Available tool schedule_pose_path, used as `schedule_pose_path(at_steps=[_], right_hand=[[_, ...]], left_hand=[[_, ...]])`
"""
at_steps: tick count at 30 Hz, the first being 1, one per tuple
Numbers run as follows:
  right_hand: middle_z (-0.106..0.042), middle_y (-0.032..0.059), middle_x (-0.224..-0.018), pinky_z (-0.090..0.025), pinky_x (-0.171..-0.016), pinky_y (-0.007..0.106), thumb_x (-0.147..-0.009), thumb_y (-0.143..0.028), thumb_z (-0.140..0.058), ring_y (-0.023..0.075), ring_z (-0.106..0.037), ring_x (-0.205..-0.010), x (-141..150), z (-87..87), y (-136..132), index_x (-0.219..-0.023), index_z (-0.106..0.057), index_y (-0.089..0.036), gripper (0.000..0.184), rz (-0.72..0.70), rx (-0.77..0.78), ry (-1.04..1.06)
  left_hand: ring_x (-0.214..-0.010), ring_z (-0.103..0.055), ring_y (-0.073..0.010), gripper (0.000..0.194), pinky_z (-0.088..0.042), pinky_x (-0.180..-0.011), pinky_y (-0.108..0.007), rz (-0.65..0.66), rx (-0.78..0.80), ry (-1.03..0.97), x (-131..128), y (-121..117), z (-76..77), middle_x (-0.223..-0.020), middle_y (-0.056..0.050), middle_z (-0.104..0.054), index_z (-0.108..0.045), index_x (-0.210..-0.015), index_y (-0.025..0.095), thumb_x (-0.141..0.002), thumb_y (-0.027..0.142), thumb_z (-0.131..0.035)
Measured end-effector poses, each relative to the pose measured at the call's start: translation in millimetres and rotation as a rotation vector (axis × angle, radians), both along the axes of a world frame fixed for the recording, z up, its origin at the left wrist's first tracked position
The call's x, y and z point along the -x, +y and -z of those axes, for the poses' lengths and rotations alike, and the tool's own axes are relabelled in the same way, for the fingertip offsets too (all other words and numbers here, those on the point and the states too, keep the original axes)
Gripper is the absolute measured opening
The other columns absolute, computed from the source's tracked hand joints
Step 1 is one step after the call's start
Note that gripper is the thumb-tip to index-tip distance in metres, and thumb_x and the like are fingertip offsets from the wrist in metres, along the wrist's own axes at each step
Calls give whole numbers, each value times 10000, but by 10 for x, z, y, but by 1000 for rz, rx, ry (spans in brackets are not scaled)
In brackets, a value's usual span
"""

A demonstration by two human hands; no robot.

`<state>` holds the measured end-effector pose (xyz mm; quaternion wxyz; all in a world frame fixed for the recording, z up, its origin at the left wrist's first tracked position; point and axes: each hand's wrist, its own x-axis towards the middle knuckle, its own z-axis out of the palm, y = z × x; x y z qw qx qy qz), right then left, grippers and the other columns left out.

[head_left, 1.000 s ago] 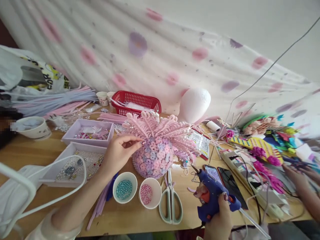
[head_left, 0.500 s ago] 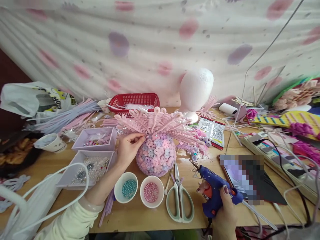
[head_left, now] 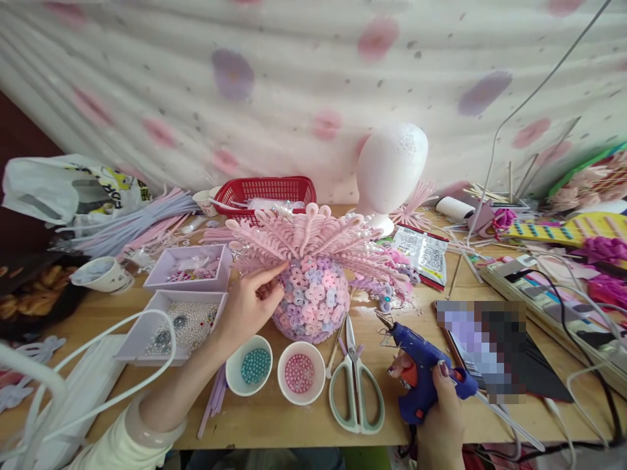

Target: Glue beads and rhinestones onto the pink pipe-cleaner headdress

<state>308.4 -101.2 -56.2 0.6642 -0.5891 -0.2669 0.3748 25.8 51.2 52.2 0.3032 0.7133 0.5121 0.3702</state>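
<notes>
A: Where is the flower-covered ball (head_left: 313,297), and what do the fingers do there?

B: It stands just beside the left hand (head_left: 249,300), with pink fronds (head_left: 308,232) above it. The index finger is stretched to the place where fronds and flowers meet. The thumb is bent lower by the ball, its tip apart from the index tip; the other fingers are curled.

A: What has just changed?

B: Earlier these 2 fingertips were together in a pinch; now they have parted. I judge that the grip became a light touch on the ball. If something small is under the finger, I cannot tell.

A: And the right hand (head_left: 438,424)?

B: Its fingers are wrapped around a blue glue gun (head_left: 416,365), with the thumb along the top. The nozzle is apart from the ball. Scissors (head_left: 360,391) lie between the right fingers and 2 bead cups, the teal bead cup (head_left: 238,375) and the pink bead cup (head_left: 318,372).

A: Is any writing readable?

B: Beyond the right fingers, a packet (head_left: 421,251) has print too small to read. Far left of the left fingers, a plastic bag (head_left: 42,186) shows dark letters, perhaps "FOR"; no brand is clear
</notes>
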Motion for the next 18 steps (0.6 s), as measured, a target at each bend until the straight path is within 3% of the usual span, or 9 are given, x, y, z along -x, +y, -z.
schedule_pose_path(at_steps=[7, 12, 18], right_hand=[[-680, 99, -700, -502, -613, 345, -764, -742, -702, 238, -617, -638, -20, 112, -21, -688, -718, -172, 576, 15, 23, 47], [-687, 94, -716, -528, -658, 340, -742, -738, -732, 244, -644, -689, -41, 175, -16, -666, -727, -170, 573, 48, 34, 53], [-670, 87, -720, -495, -553, 313, -754, -716, -740, 237, -647, -666, -11, 113, -27, -702, -726, -171, 548, 44, 40, 103]], left_hand=[[-688, -551, -149, 591, -451, -616, -255, 60, 15, 2, -91, 26, 8, -769, -24, -665, -680, -1368, 80, -828, 249, -507], [-648, -520, -130, 590, -455, -624, -245, 67, 27, -46, -88, 21, 24, -733, 9, -629, -683, -1371, 111, -820, 238, -514], [-706, -582, -151, 554, -485, -633, -251, 67, 40, -46, -73, 25, 57, -831, -31, -700, -709, -1345, 144, -828, 225, -526]])
